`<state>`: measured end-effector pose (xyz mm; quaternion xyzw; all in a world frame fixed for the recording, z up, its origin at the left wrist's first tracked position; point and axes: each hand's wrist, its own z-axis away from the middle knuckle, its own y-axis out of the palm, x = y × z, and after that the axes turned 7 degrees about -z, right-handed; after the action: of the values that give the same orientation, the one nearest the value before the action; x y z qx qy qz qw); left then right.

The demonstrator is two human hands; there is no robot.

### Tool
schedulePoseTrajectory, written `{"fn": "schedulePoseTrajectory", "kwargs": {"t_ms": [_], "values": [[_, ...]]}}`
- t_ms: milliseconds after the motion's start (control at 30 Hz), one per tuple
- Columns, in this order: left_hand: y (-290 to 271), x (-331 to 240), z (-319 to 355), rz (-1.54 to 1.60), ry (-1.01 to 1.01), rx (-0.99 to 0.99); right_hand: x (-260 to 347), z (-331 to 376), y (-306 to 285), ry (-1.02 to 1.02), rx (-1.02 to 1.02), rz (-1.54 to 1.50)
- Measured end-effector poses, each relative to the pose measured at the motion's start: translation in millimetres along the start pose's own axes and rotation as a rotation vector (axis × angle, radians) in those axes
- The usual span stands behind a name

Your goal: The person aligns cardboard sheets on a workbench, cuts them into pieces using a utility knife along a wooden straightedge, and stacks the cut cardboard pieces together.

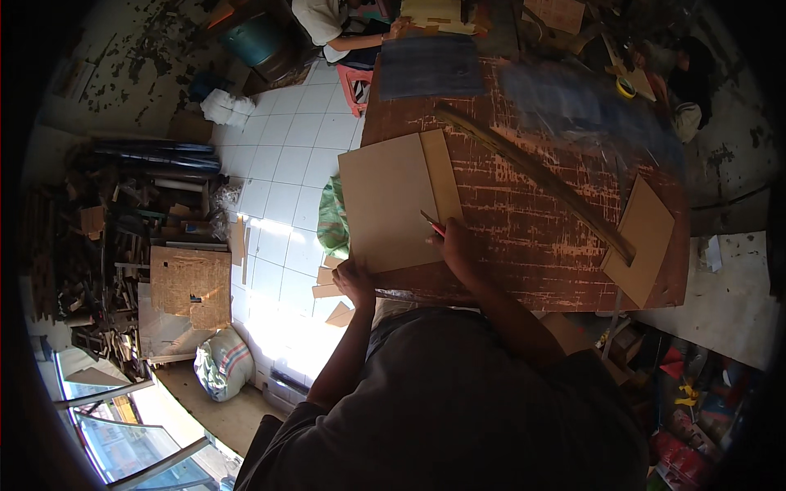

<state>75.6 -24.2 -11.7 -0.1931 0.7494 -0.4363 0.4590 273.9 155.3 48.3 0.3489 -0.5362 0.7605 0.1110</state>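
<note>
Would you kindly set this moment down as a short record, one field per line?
Left hand: at the near left corner of a flat brown cardboard sheet
Right hand: holding a slim red-handled tool, apparently a knife, over the sheet
Surface: brown table with orange wear streaks
Right side: long narrow wooden strip, near end on a tan cardboard piece
Far side: another person in a pale top

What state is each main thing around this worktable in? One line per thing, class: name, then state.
Right hand: closed around the knife
Knife: held, tip exposed
Left hand: on the big cardboard's near-left corner, grip unclear
Big cardboard: flat, overlapping another sheet
Wooden stick: lying aslant, near end on the right-hand cardboard
Table: surface scratched
White sack: bulging
</note>
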Motion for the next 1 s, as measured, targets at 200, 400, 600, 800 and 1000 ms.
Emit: {"fn": "schedulePoseTrajectory", "kwargs": {"t_ms": [200, 400, 600, 800, 1000], "values": [[0.9, -0.5, 0.4, -0.010, -0.014, 0.024, 5.5, -0.5, -10.4, 0.056, 0.029, -0.046], [-4.7, -4.0, -5.3, -0.012, -0.049, 0.075, 7.4, -1.0, -6.9, 0.028, -0.001, 0.008], [-8.0, -29.8, -12.6, -0.065, -0.022, -0.087, 4.7, 1.4, -3.3, 0.005, -0.038, -0.026], [5.1, -114.0, -80.9, 0.169, 0.674, 0.135, -0.2, 6.6, -0.7, 0.017, -0.056, -0.012], [63.9, -163.5, -137.1, 0.028, 0.859, 0.263, 2.7, 8.7, 0.2, -0.015, -0.069, -0.065]]}}
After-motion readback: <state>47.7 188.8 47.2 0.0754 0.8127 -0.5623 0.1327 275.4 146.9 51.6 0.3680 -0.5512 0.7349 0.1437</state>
